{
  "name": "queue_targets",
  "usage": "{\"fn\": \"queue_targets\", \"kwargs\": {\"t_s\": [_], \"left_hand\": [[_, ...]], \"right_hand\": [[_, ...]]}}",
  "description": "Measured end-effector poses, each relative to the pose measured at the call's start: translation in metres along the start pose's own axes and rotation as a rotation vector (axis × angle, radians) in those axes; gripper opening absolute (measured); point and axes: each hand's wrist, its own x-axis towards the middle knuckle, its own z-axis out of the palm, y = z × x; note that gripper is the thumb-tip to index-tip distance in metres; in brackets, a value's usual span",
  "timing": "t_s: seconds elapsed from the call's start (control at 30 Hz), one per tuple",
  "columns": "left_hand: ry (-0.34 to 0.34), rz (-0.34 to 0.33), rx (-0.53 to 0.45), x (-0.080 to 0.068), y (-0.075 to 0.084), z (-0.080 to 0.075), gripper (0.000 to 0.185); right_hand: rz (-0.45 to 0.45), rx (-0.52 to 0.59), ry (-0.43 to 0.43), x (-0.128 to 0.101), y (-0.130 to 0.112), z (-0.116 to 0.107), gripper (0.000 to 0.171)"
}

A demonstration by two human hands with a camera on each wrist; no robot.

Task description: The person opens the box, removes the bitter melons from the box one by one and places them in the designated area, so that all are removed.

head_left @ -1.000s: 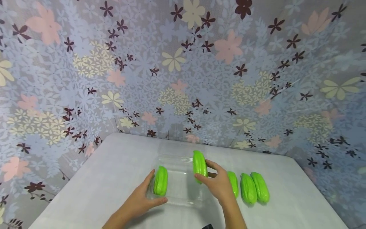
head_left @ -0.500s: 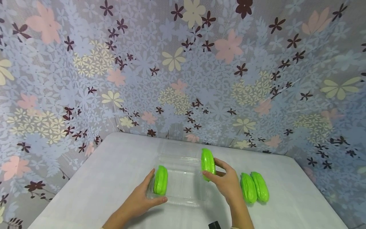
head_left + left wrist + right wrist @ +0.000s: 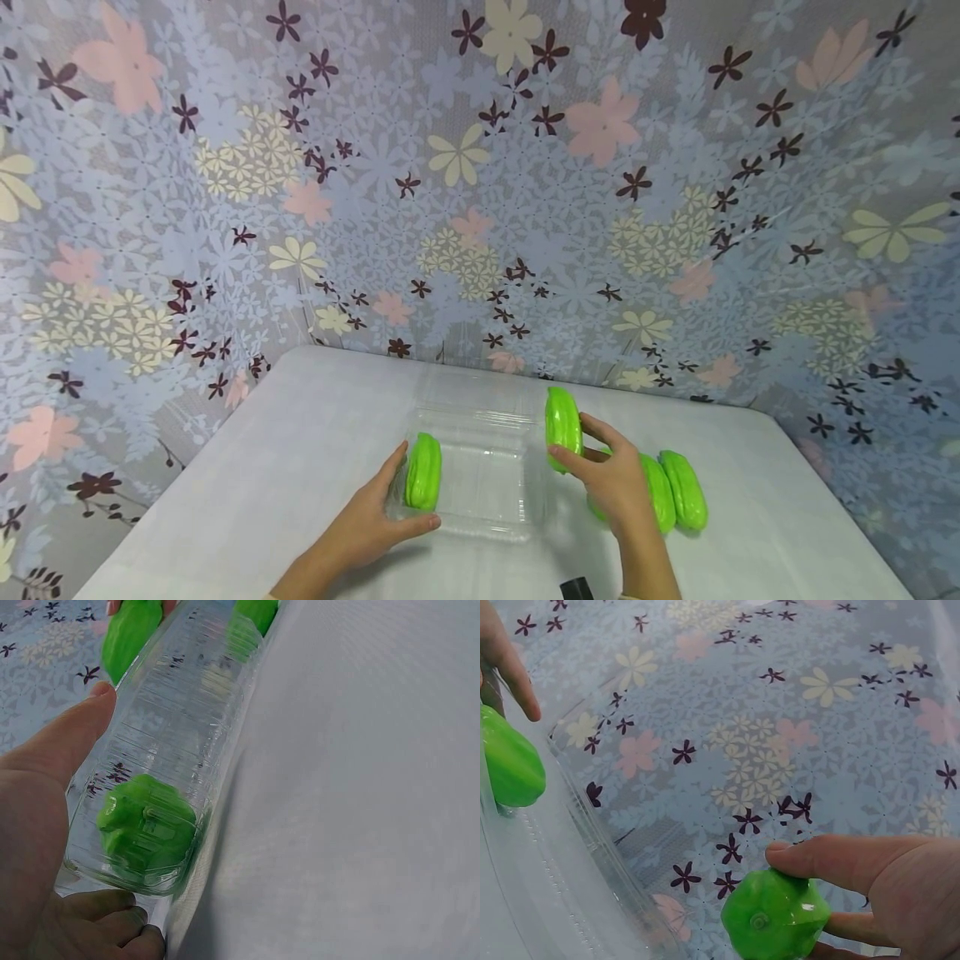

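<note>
A clear plastic box (image 3: pixel 487 528) sits on the table, with one glossy green ribbed vegetable-like piece (image 3: pixel 423 472) inside at its left end. My left hand (image 3: pixel 367 518) holds the box's near left corner, fingers along the left wall and thumb at the front edge; the left wrist view has the thumb (image 3: pixel 71 735) by the rim. My right hand (image 3: pixel 611 475) pinches another green ribbed piece (image 3: pixel 562 427), raised upright just past the box's right side. Its rounded end (image 3: pixel 769 919) faces the right wrist camera, with the thumb on top and fingers below.
Several more green ribbed pieces (image 3: pixel 683 490) lie on the white-covered table (image 3: pixel 757 508) at the right, partly hidden behind my right hand and forearm. A floral curtain-like backdrop (image 3: pixel 480 208) rises behind the table. A small black object (image 3: pixel 576 588) shows at the bottom edge.
My right hand has moved to the right with its green piece, from over the box to beyond its right wall. The left hand and the piece in the box have stayed put.
</note>
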Motion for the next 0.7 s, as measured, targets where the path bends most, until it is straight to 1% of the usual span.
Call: {"fn": "queue_targets", "kwargs": {"t_s": [0.27, 0.53, 0.7], "left_hand": [[0.001, 0.002, -0.007, -0.001, 0.001, -0.001, 0.114], [0.009, -0.001, 0.001, 0.000, -0.002, 0.000, 0.115], [0.012, -0.004, 0.010, 0.001, -0.003, 0.001, 0.116]], "right_hand": [[0.019, -0.005, 0.007, -0.001, -0.001, -0.006, 0.084], [0.049, -0.040, 0.033, 0.002, 0.003, -0.010, 0.086], [0.056, -0.030, 0.042, 0.004, 0.006, -0.014, 0.086]]}}
